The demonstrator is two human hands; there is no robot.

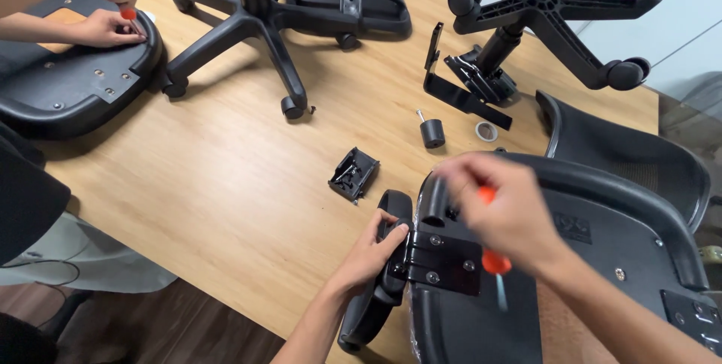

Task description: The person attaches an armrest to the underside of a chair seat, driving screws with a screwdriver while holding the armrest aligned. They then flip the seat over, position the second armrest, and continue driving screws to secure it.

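Observation:
My left hand (374,253) grips a black chair armrest (380,289) and presses it against the edge of an upturned black chair seat (602,259). A black metal bracket (445,261) with several screws joins the armrest to the seat. My right hand (505,213), blurred by motion, holds an orange-handled screwdriver (492,259) above the bracket, tip pointing down.
A small black tray of screws (352,173), a loose caster (431,131) and a tape roll (486,131) lie on the wooden table (226,183). Two chair bases (256,25) (541,3) stand behind. Another person's hands (109,3) work with a screwdriver on a second seat (68,86) at far left.

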